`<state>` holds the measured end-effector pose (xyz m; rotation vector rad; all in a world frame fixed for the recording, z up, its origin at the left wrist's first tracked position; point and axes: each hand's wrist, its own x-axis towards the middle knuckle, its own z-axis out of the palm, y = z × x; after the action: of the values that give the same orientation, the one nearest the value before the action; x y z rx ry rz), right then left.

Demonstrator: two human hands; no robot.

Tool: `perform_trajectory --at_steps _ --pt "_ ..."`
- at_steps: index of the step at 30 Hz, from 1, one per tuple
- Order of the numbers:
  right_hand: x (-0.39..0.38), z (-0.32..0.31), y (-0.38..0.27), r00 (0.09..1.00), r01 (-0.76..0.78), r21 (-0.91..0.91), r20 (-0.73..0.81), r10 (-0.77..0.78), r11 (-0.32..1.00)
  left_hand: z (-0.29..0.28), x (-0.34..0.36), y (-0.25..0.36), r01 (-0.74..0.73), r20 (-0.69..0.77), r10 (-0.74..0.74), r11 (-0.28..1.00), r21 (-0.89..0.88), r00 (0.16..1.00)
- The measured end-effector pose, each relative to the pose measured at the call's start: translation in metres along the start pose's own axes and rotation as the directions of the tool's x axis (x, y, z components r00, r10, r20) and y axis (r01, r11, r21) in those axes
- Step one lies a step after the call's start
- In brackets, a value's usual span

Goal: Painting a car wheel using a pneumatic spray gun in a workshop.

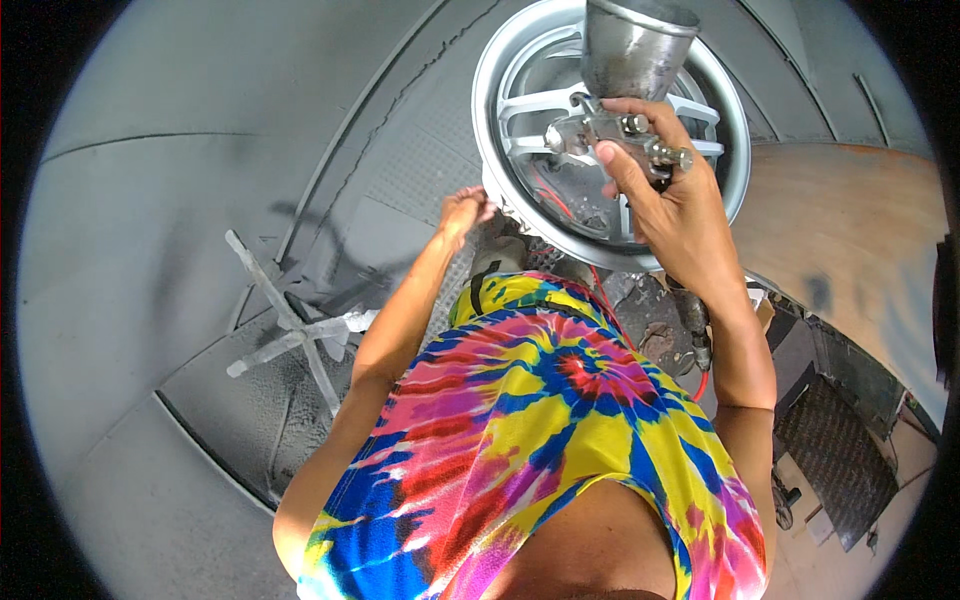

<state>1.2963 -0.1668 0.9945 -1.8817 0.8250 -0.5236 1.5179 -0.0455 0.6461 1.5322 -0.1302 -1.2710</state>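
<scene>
Two hands are at work, well apart from each other. My right hand is closed around the grip of a metal spray gun, with its cup standing upright toward 12 o'clock and the thumb lying along the body. The gun's long axis runs about from 3 o'clock to 9 o'clock, and its nozzle end looks toward 9 o'clock, over the face of the silver wheel rim. The rim lies at 12 o'clock from my body, with its open face turned up to me, and the gun hangs just above its spokes; whether they touch I cannot tell. My left hand is at the rim's edge near 8 o'clock, fingers curled on the lip, so this hand is the nearer one to the metal itself. At 9 o'clock from my left elbow, a paint-covered cross stand rests on the grey floor.
</scene>
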Motion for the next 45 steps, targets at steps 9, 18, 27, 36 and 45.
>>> perform_trajectory --at_steps 9,18,27,36,45 --pt "0.025 0.005 0.007 0.996 0.062 -0.092 -0.064 -0.068 0.994 0.01 0.025 0.065 -0.144 -0.083 0.14 0.988 -0.053 0.987" --pt "0.034 -0.002 0.005 0.954 0.118 -0.116 -0.262 -0.145 0.986 0.021 0.034 0.054 -0.209 -0.012 0.209 0.977 -0.044 0.978" --pt "0.015 0.006 0.008 0.998 0.019 -0.028 -0.064 -0.02 0.999 0.024 0.007 0.037 -0.17 0.022 0.17 0.985 0.005 0.985" --pt "0.023 0.008 0.019 0.985 0.115 -0.024 -0.129 -0.117 0.993 0.044 -0.038 -0.018 0.014 0.26 -0.029 0.998 0.057 0.965" --pt "0.03 0.006 0.021 0.974 0.152 -0.065 -0.162 -0.161 0.986 0.024 -0.021 0.012 -0.006 0.075 0.003 0.999 0.039 0.997"
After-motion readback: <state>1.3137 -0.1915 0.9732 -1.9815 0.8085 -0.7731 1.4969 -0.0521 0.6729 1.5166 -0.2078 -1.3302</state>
